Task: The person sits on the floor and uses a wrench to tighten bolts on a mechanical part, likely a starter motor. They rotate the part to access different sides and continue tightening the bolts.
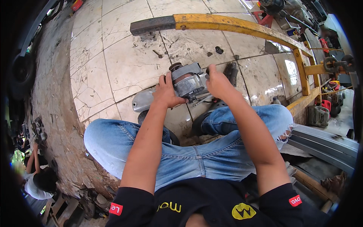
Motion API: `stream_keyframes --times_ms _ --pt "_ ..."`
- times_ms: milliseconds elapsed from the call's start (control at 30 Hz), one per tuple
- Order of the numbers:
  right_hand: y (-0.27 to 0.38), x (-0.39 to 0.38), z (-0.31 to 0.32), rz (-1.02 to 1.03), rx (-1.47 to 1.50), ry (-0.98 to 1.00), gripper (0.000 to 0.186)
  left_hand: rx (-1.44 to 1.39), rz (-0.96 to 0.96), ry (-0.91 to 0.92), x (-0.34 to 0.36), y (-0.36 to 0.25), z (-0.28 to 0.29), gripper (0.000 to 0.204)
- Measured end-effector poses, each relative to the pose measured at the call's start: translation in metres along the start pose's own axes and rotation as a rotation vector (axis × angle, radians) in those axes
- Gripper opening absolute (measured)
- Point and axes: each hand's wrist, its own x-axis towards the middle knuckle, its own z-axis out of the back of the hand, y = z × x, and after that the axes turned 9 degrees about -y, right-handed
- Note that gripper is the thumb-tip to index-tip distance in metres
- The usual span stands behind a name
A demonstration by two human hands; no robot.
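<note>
A grey metal alternator [188,86] with a pulley at its far end and a brown band round its middle lies on the tiled floor before me. My left hand [165,92] grips its left side, thumb along the near edge. On the other side, my right hand [220,82] is closed in a fist right beside the housing. A dark tip shows at that fist, but the thing inside is mostly hidden. A smooth grey metal piece [140,101] lies left of the alternator, partly under my left wrist. Close to its near edge is a thin shiny rod [203,100].
Beyond the alternator lie a bolt [157,53] and a small black part [219,50]. A dark block [230,71] sits right of my fist. A yellow steel frame [227,27] arches over the far floor. Another person [39,181] works at far left.
</note>
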Motion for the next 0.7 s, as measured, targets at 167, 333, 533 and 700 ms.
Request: stream_keyframes --times_ms 167,333,533,700 --pt "0.017 -0.033 0.007 0.284 -0.368 0.079 0.038 0.123 0.053 -0.049 -0.003 -0.019 -0.001 0.137" --pt "0.030 -0.057 -0.003 0.248 -0.501 0.098 0.031 0.032 -0.050 -0.119 0.003 -0.005 -0.012 0.137" --pt "0.028 -0.063 -0.005 0.176 -0.303 0.139 0.049 -0.084 -0.093 -0.146 0.001 0.004 -0.016 0.135" --pt "0.031 -0.058 0.006 0.176 -0.167 0.172 0.042 -0.090 -0.114 -0.184 0.001 0.009 -0.024 0.134"
